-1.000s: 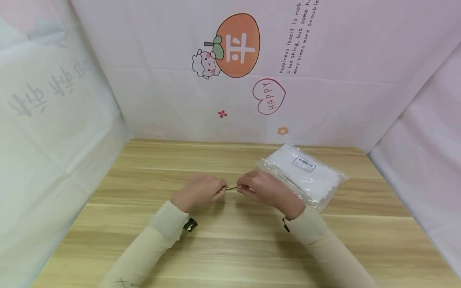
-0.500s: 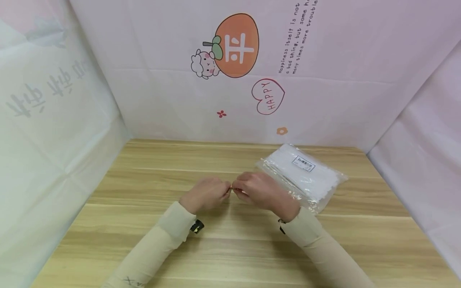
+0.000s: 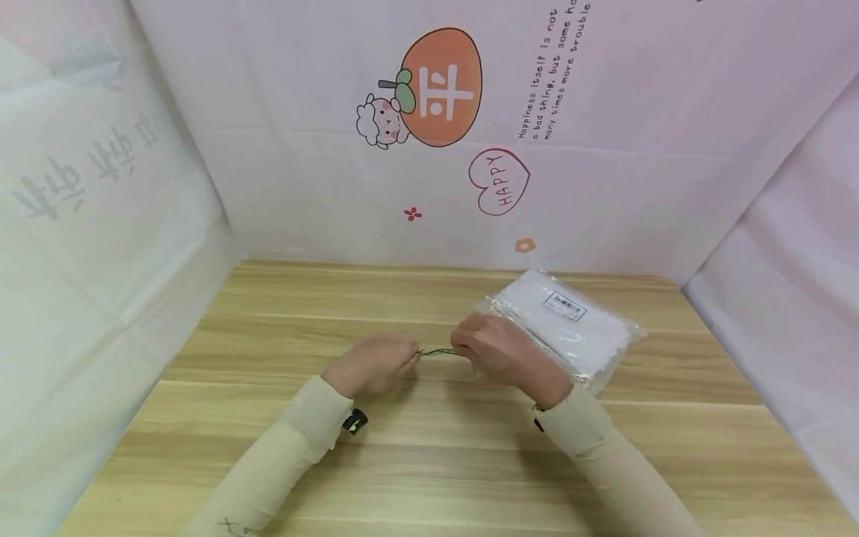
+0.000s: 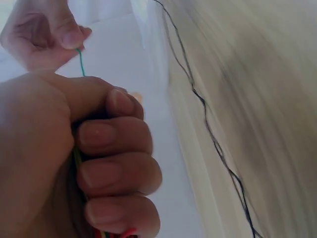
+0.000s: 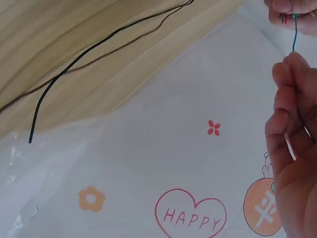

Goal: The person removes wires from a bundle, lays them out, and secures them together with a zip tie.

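My left hand (image 3: 372, 363) curls its fingers round a small bundle of thin coloured strands. Red ends (image 4: 130, 231) poke out below its little finger in the left wrist view. A thin green strand (image 3: 438, 351) runs across the short gap to my right hand (image 3: 503, 354). In the right wrist view, the thumb and fingertips of that hand pinch the green strand (image 5: 295, 37). Whether the strands are thread or wire I cannot tell. Most of the bundle is hidden inside the left fist. Both hands are above the middle of the wooden table (image 3: 429, 462).
A clear plastic bag (image 3: 570, 321) with white contents and a barcode label lies by the right hand. Dark thin cords cross both wrist views, a black cord (image 5: 89, 48) among them. Printed white sheets (image 3: 302, 186) enclose the table's back and sides.
The hands came together half a second ago and have since drawn apart, the right one moving right and the left one left. More of the green strand shows between them now.
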Motion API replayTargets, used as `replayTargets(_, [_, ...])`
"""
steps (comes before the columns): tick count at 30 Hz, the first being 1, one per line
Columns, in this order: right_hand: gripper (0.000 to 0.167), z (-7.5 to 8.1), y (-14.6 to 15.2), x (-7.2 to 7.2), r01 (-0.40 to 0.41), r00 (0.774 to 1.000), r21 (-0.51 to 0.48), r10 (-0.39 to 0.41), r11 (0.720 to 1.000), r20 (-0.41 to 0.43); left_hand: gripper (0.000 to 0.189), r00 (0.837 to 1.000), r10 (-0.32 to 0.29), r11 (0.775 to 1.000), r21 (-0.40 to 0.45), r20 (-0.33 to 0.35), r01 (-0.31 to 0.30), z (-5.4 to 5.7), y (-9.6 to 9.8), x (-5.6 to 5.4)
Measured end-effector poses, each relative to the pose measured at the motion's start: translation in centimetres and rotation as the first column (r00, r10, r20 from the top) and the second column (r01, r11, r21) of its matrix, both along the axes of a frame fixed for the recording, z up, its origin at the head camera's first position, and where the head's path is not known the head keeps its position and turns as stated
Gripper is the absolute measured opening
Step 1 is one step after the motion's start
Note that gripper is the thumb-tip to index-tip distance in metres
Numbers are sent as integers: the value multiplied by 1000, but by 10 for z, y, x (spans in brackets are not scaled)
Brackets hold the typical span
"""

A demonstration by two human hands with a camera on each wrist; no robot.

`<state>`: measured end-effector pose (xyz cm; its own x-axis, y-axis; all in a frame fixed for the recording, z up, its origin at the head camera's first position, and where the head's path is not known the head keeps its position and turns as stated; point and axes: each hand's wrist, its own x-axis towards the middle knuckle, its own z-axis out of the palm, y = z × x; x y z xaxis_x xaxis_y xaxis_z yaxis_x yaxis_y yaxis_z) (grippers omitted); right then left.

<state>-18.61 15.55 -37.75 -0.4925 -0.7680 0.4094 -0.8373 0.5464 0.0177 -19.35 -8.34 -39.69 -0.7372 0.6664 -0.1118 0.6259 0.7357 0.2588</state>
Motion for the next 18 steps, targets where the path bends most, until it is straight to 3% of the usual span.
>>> replayTargets(4, [28, -2, -3, 0, -22, 999, -7, 23, 1000, 31, 31, 1000, -2, 1000, -6, 10, 2, -1, -1, -1])
replayTargets(8, [18, -3, -8, 3, -52, 998, 19, 53, 998, -21, 30, 1000, -17, 1000, 16, -1, 17, -2, -1, -1])
replayTargets(11, [23, -4, -5, 1, -65, 996, 20, 66, 998, -53, 30, 1000, -13, 999, 38, 18, 12, -3, -6, -2])
replayTargets(18, [42, -3, 32, -9, 51, 997, -49, -54, 997, -56, 36, 996, 36, 998, 54, 85, -40, -2, -38, -4])
